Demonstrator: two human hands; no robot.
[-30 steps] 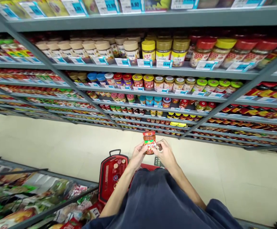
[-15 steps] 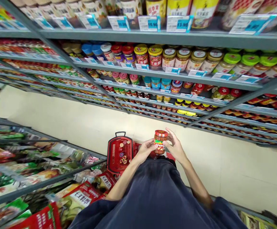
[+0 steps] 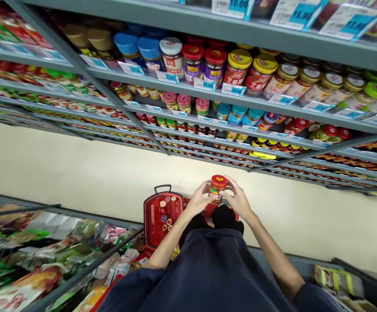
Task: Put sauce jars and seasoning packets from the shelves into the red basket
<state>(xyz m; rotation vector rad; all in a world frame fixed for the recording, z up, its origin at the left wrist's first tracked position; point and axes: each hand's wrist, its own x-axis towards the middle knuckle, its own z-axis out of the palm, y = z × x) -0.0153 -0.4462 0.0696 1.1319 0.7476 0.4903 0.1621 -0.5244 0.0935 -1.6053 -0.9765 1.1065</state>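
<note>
In front of the shelves [image 3: 175, 19], the left hand [image 3: 199, 202] and right hand [image 3: 239, 200] held a red-lidded jar [image 3: 218, 186] between them, near the red basket [image 3: 153, 236], and if either one slackened or pressed unevenly, the jar could slip out and break on the floor [image 3: 110, 173] below.

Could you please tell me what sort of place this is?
Most likely a supermarket aisle: long shelves lined with jars, price tags along the shelf edges, and a red shopping basket on the left.

Rm R of R hand [image 3: 239, 201]; basket [image 3: 155, 236] blocks low L.
</note>
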